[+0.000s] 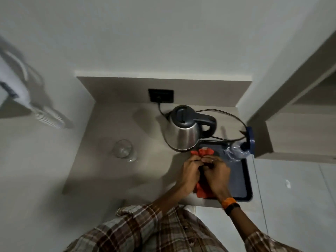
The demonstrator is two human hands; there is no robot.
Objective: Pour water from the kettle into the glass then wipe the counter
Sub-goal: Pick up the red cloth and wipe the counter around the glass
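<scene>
A steel kettle (pixel 185 131) with a black lid and handle stands upright at the back right of the beige counter (pixel 116 171). To its left stands a clear glass (pixel 124 149), apart from everything. Both my hands are together in front of the kettle, holding an orange-red cloth (pixel 202 190). My left hand (pixel 190 171) grips its left side and my right hand (pixel 216 172) its right side. Cloth shows above the fingers and hangs below the palms. The middle of the cloth is hidden by my hands.
A dark blue tray (pixel 241 179) lies at the counter's right edge, with a plastic water bottle (pixel 238 151) on its far end. The kettle's black cord (pixel 231 115) loops to a wall socket (pixel 161 95). A wall phone (pixel 21 88) hangs left.
</scene>
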